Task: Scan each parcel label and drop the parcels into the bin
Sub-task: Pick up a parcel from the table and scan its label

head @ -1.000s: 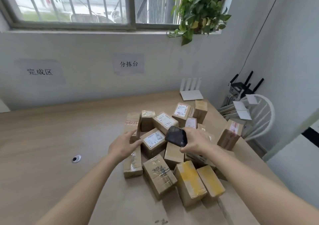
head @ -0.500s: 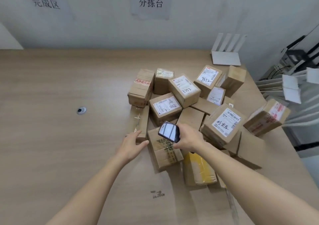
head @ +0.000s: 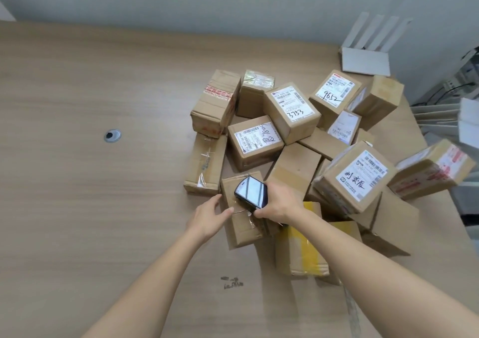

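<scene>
Several brown cardboard parcels lie heaped on the wooden table point(head: 90, 208), some with white labels facing up. My right hand point(head: 280, 202) grips a black handheld scanner point(head: 251, 192), screen up, just over a plain taped parcel point(head: 243, 223) at the near edge of the heap. My left hand point(head: 210, 214) lies at that parcel's left side, thumb on its top edge and fingers loosely extended. A parcel with yellow tape point(head: 300, 252) sits just right of it, under my right forearm. No bin is in view.
A white router point(head: 365, 60) with antennas stands at the back right corner against the wall. A round cable hole point(head: 112, 135) sits in the tabletop to the left. White chair parts point(head: 440, 119) show beyond the table's right edge.
The view tilted down and closer to the table. Both hands drew back from the labelled parcel in the middle of the heap to the plain taped parcel at its near edge.
</scene>
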